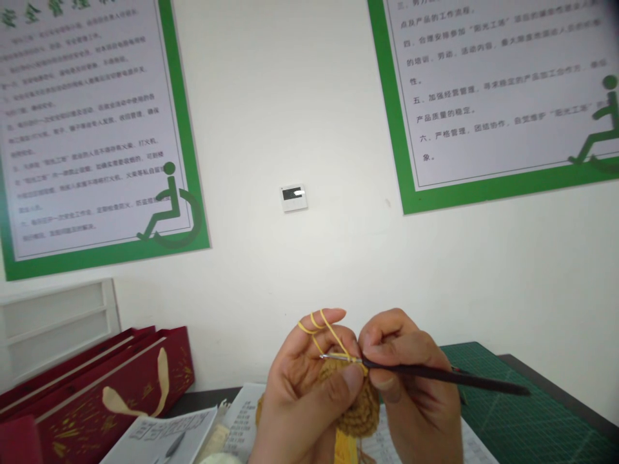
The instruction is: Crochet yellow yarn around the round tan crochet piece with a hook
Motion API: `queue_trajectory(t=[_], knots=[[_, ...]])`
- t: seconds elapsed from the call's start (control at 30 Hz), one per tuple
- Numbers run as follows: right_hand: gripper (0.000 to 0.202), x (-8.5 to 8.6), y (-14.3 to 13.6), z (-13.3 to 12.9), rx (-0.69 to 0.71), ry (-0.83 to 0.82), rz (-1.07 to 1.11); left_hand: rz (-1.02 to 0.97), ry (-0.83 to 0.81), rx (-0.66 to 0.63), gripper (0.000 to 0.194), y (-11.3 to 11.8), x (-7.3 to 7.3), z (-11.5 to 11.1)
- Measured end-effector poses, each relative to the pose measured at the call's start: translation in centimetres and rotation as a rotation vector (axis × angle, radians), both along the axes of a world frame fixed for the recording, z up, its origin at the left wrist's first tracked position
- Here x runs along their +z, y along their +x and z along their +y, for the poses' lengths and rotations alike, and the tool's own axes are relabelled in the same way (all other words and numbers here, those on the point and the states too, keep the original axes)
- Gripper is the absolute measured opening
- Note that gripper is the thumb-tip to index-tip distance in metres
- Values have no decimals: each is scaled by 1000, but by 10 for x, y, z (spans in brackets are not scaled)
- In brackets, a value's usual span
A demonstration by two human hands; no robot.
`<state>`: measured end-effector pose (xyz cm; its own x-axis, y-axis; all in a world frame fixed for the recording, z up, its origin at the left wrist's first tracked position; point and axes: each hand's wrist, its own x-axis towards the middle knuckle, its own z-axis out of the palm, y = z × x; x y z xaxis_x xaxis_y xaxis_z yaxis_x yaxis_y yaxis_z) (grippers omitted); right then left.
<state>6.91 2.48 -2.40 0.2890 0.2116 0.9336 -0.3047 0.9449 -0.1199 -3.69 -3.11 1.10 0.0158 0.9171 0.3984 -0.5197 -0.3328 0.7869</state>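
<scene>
My left hand (309, 386) pinches a brown crochet piece (366, 412) between thumb and fingers. Yellow yarn (333, 332) winds around its raised index finger and runs down to the hook. My right hand (416, 374) grips a crochet hook (449, 374) with a dark handle, which points out to the right. The hook's silver tip (333, 356) lies across the top edge of the piece, with yarn at it. A yellow strip (345, 447) hangs below the piece. Part of the crochet work is hidden behind my left thumb.
Dark red gift bags (111, 399) with cream handles stand at the left. Printed papers (164, 438) lie in front of them. A green cutting mat (522, 399) covers the right side of the table. Two green-framed posters and a small thermostat (293, 198) are on the wall.
</scene>
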Motion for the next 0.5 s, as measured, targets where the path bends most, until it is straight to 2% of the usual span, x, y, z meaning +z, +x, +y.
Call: queue_trajectory(t=[0.1, 0.23, 0.43, 0.5], knots=[[5, -1, -2, 0, 25, 4, 31, 23, 22, -24, 43, -1, 0, 1], [5, -5, -9, 3, 139, -27, 61, 55, 43, -51, 46, -3, -1, 0], [12, -11, -13, -3, 490, -279, 72, 27, 37, -160, 64, -8, 0, 1], [16, -11, -9, -6, 556, -321, 51, 34, 44, -189, 68, -9, 1, 1]])
